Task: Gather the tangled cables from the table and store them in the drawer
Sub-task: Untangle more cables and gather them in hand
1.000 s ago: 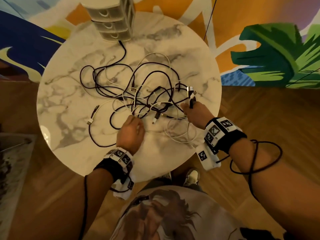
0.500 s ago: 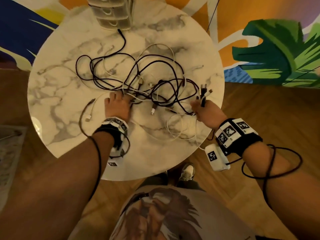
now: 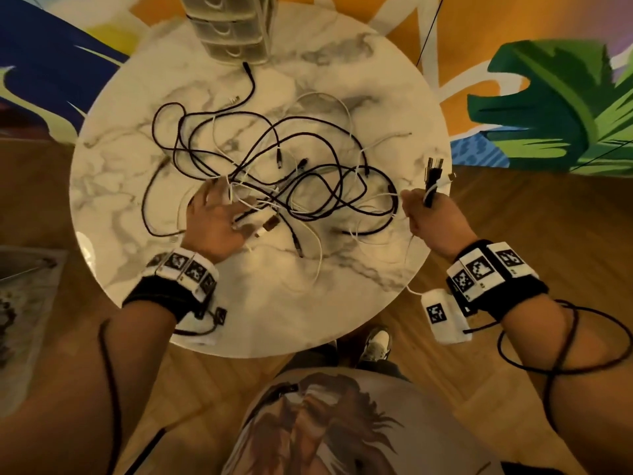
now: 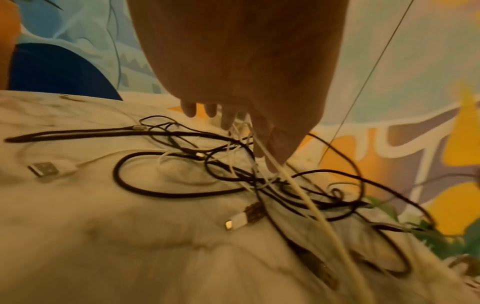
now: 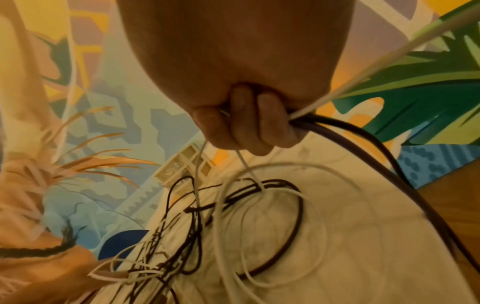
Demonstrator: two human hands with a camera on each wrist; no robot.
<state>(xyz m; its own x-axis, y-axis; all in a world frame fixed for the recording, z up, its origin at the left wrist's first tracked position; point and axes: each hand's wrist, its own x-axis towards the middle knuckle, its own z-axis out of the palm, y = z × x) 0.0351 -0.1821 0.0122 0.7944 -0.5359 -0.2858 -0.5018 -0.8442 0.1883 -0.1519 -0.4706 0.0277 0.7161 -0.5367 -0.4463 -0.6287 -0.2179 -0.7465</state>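
A tangle of black and white cables (image 3: 308, 186) lies spread over the round marble table (image 3: 274, 313). My left hand (image 3: 219, 217) is down on the tangle's left side. In the left wrist view its fingers (image 4: 228, 121) point down into the pile and thin white cables (image 4: 262, 156) run up between thumb and fingers. At the table's right edge my right hand (image 3: 431, 217) makes a fist around several cable ends, whose plugs (image 3: 433, 166) stick up above it. The right wrist view shows the fist (image 5: 244, 127) gripping white strands and a thick black cable (image 5: 376, 156). The small drawer unit (image 3: 233, 29) stands at the far edge.
A loose white USB plug (image 4: 49, 169) lies left of the pile. Wood floor surrounds the table, and my shoe (image 3: 376, 341) is under its near edge. A painted mural wall is behind. The wrist camera's own black lead (image 3: 565, 337) loops around my right forearm.
My left hand went from the table's front forward into the tangle. My right hand drew the cable ends rightward to the table's edge, stretching the loops that way.
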